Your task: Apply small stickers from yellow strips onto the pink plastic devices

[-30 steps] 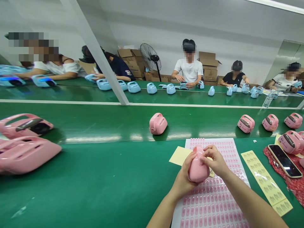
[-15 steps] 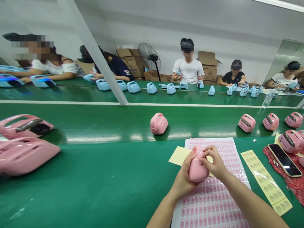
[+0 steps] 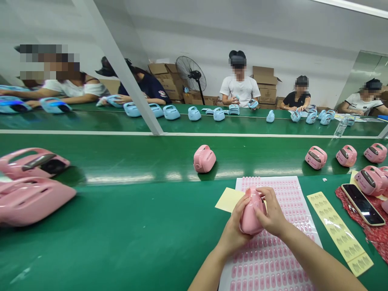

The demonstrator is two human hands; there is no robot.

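Note:
My left hand (image 3: 233,228) wraps round a small pink plastic device (image 3: 250,212) from the left and holds it just above a white sheet of pink stickers (image 3: 269,258). My right hand (image 3: 270,214) is closed against the device's right side, fingertips pressing near its top. A pale yellow backing slip (image 3: 228,199) lies under the device's far side. Whether a sticker sits under my right fingertips is hidden.
More pink devices stand on the green belt: one ahead (image 3: 204,158), three at the right (image 3: 315,157), two large and close at the left (image 3: 32,198). A yellow sticker strip (image 3: 339,232) and a phone (image 3: 362,204) on red cloth lie right. Several people handle blue devices (image 3: 194,113) across the far belt.
My right hand has closed further onto the device's right side, and both hands dropped slightly with it. The pink devices on the belt have drifted a little to the right.

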